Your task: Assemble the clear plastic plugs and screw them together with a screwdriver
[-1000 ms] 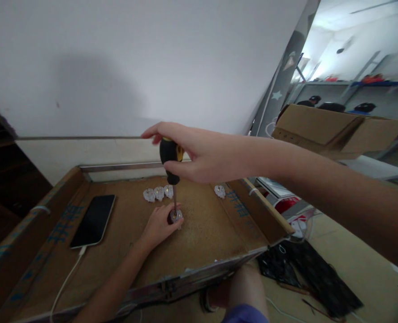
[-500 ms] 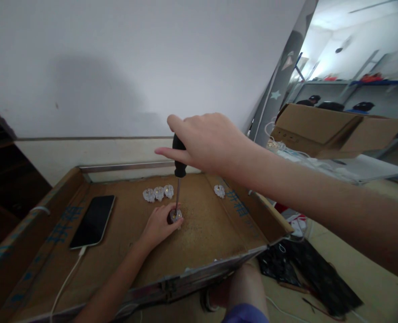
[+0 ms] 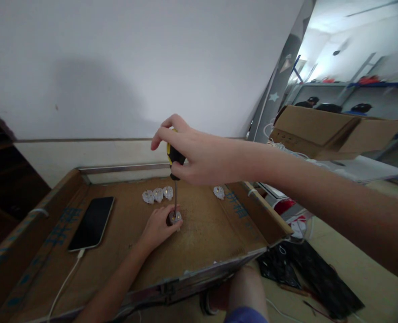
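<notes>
My right hand (image 3: 199, 154) grips the black and yellow handle of a screwdriver (image 3: 174, 177) that stands upright over the cardboard work surface (image 3: 202, 233). Its tip rests in a small clear plastic part (image 3: 174, 218). My left hand (image 3: 158, 226) lies on the cardboard with its fingers pinched round that part. Three similar clear parts (image 3: 157, 194) sit in a row just behind, and one more clear part (image 3: 218, 192) lies to the right.
A black phone (image 3: 91, 223) with a white cable (image 3: 64, 282) lies at the left on the cardboard. Raised cardboard flaps edge the surface. A cardboard box (image 3: 333, 130) stands on a table at the right. Dark items lie on the floor (image 3: 306, 269). My knee (image 3: 246, 287) is below.
My right hand has turned on the screwdriver handle, fingers regripping and shifting slightly. The left hand and the clear part have stayed in place.
</notes>
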Demonstrator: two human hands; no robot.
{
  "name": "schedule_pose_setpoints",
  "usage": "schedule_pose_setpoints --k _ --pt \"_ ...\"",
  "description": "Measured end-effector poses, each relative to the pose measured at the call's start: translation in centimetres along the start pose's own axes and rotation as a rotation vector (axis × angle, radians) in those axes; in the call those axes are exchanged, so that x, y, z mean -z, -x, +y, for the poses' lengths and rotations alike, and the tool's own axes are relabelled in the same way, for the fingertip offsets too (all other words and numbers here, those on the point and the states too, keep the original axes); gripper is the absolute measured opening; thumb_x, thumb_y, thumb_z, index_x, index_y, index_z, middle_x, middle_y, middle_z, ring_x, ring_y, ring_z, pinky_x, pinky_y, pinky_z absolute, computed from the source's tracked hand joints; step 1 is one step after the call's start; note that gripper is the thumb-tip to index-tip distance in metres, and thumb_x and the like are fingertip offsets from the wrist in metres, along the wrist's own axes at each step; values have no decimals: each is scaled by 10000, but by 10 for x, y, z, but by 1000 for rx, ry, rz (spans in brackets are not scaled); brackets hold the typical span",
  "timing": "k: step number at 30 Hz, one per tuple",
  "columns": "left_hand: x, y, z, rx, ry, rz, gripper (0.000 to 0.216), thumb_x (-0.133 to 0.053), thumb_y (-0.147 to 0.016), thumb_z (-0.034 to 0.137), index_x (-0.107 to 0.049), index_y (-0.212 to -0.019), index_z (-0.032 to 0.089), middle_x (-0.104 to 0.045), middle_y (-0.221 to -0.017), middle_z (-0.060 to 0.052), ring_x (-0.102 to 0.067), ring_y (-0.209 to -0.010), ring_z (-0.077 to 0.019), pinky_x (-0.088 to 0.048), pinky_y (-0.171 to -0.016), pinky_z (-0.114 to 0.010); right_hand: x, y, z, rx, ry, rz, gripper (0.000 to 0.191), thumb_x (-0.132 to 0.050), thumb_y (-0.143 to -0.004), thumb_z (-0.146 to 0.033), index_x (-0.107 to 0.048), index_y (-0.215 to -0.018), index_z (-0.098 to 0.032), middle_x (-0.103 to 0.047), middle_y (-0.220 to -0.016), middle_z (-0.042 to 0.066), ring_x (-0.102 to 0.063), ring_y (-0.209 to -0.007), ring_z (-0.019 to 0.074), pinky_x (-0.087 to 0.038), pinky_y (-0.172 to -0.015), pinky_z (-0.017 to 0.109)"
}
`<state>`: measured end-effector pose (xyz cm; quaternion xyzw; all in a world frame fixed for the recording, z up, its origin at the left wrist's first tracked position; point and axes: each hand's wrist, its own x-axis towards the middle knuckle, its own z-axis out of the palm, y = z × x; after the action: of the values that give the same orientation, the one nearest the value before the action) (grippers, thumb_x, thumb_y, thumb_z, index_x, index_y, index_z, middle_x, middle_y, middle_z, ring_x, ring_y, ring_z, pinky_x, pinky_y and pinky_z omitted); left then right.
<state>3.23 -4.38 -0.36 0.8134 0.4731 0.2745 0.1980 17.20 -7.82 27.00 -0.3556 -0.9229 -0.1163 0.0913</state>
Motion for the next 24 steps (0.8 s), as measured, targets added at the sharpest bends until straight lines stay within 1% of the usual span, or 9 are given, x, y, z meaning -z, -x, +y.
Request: schedule_pose_setpoints --k 2,6,10,12,14,17,19,21,24 --pt "0 0 0 4 6 1 392 -579 -790 355 -559 -1156 218 -666 -1070 -56 -601 -969 -247 -429 -879 -389 -1 0 0 -25 47 24 319 -488 -856 -227 -471 -1165 -150 -530 -1148 110 -554 -807 152 -376 -680 268" --pt "-1 0 -1 -16 16 11 383 -577 -792 370 -563 -1146 225 -669 -1067 -51 -606 -963 -240 -430 -884 -384 -2 0 -4 -138 213 127 363 -424 -901 -398 -494 -1120 -117 -609 -954 118 -559 -825 218 -365 -679 307" --pt "0 0 -1 -21 33 20 384 -578 -788 358 -566 -1146 219 -660 -1092 -57 -602 -978 -239 -428 -893 -385 6 2 -7 -16 -24 35 313 -482 -848 -244 -485 -1143 -142 -575 -1111 104 -546 -829 159 -384 -678 270" --pt "0 1 -1 -20 41 22 383 -577 -788 360 -569 -1144 217 -660 -1090 -58 -601 -979 -239 -430 -893 -384 9 3 -8 30 -110 -25 305 -480 -843 -208 -494 -1145 -162 -583 -1116 88 -544 -818 144 -388 -674 261" --pt "0 0 -1 -21 45 19 387 -577 -788 363 -569 -1146 216 -663 -1074 -58 -601 -972 -239 -430 -891 -386 9 3 -9 -26 -47 -2 274 -442 -885 -257 -507 -1129 -150 -622 -1026 98 -555 -815 168 -383 -671 281" --pt "-1 0 -3 -21 43 15 393 -583 -785 374 -571 -1146 220 -669 -1051 -55 -602 -958 -239 -432 -885 -389 6 3 -9 -134 102 94 332 -399 -914 -346 -505 -1121 -109 -640 -947 137 -569 -827 214 -375 -664 309" --pt "-2 -1 -3 -22 44 15 391 -584 -785 371 -571 -1147 223 -670 -1050 -54 -603 -952 -237 -434 -878 -383 6 3 -7 -95 69 86 331 -438 -891 -318 -492 -1143 -111 -621 -1026 145 -569 -834 202 -384 -666 300" --pt "-1 -1 -3 -18 41 15 389 -582 -787 361 -568 -1150 221 -668 -1058 -57 -603 -951 -236 -435 -872 -378 7 4 -6 -8 -42 26 322 -469 -859 -244 -485 -1160 -133 -583 -1130 128 -565 -824 163 -396 -668 272" --pt "0 0 -1 -6 27 7 400 -579 -787 354 -563 -1159 208 -668 -1040 -63 -606 -936 -239 -441 -856 -379 8 4 -8 28 -57 -17 277 -445 -880 -241 -500 -1139 -160 -609 -1088 97 -571 -809 154 -396 -655 263"
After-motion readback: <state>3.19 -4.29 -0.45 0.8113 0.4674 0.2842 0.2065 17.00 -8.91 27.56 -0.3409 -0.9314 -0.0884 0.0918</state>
